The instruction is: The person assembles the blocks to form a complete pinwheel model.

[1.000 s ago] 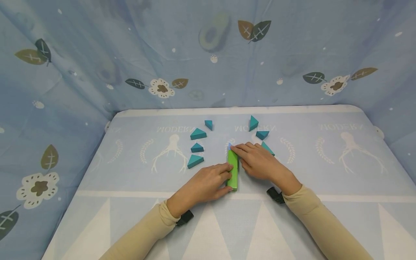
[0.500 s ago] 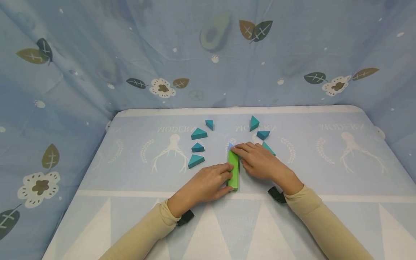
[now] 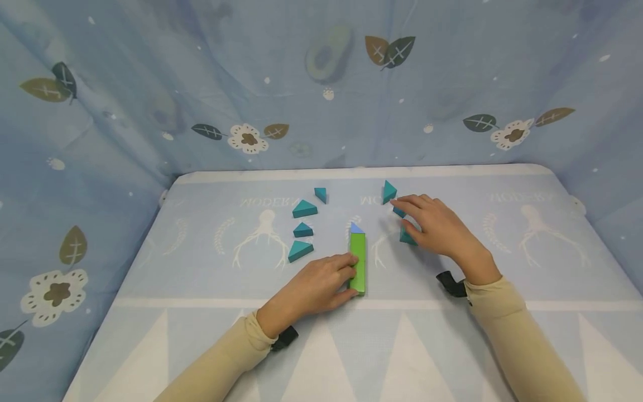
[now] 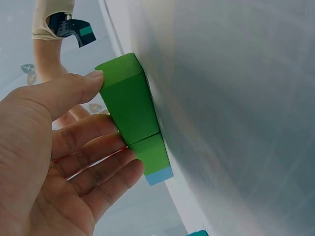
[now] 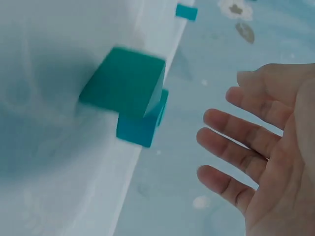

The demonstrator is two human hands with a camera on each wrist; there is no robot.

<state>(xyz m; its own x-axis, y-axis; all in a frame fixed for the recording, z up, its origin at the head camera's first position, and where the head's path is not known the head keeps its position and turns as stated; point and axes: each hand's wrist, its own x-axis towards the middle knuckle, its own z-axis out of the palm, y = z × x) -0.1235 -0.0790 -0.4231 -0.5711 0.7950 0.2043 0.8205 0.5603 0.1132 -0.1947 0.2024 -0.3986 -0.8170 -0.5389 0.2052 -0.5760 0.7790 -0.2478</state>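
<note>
A person's left grip (image 3: pixel 320 282), unclenched, rests along one side of a green bar (image 3: pixel 358 245) lying near the middle of a printed counter (image 3: pixel 346 357), thumb by its near corner. The right grip (image 3: pixel 434 226), fingers loosely spread and holding nothing, hangs above three teal wedges (image 3: pixel 389 192) at right. Seen from the head, the bar looks like one piece with a blue wedge (image 3: pixel 356 228) at its far end; the left wrist view shows a seam, revealing two green blocks (image 4: pixel 129 105) set end to end. The head view puts the right fingertips across the wedges, partly hiding the middle one, while the right wrist view shows daylight between those fingers and the teal pieces. Only the head view takes in the full row of four teal wedges (image 3: pixel 305 209) at left, with a patterned curtain (image 3: pixel 281 72) behind
</note>
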